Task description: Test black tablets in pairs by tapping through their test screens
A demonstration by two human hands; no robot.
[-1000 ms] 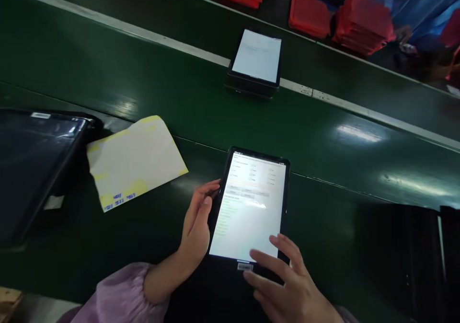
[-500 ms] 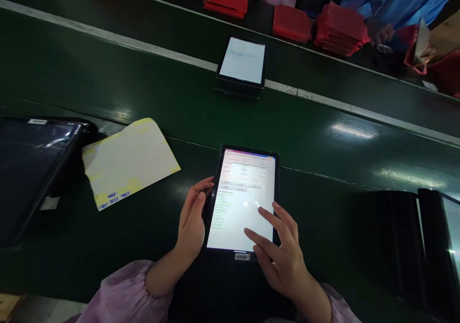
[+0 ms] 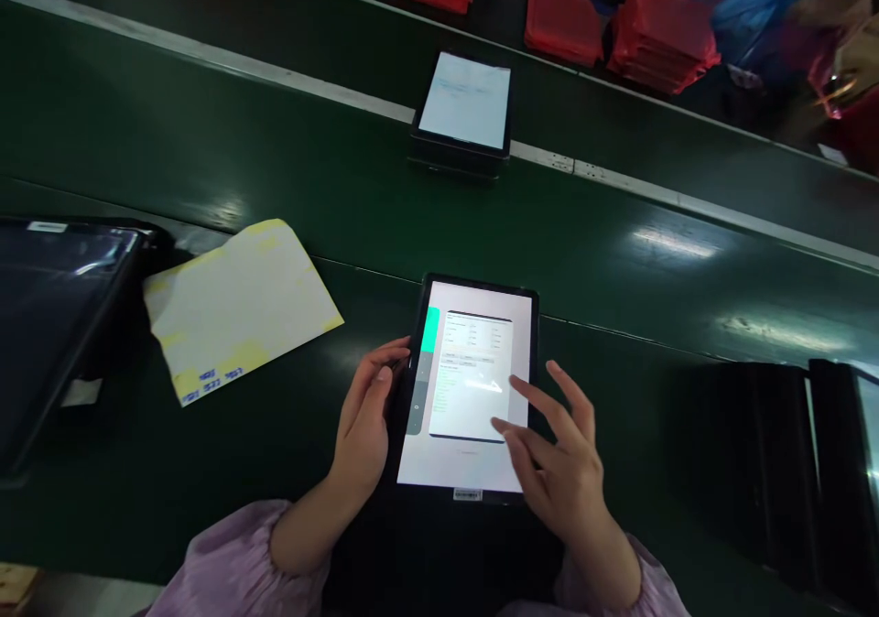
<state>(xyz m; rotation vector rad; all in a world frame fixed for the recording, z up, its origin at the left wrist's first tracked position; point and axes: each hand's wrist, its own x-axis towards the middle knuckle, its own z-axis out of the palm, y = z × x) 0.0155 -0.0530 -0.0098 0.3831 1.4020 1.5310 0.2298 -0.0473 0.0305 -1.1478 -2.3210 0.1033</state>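
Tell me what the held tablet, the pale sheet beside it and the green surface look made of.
Tablet: glossy glass screen, with glare, in a matte frame, likely plastic. Sheet: thin matte paper or card, yellow-edged. Green surface: smooth, semi-gloss, reflecting lamps; possibly rubber or PVC.

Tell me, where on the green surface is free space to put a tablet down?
Bare green lies between the lit tablet and the black stack at right, and on the belt left of the far tablet, above the yellow sheet. Crowded: the dark tablet at left, the red stacks beyond.
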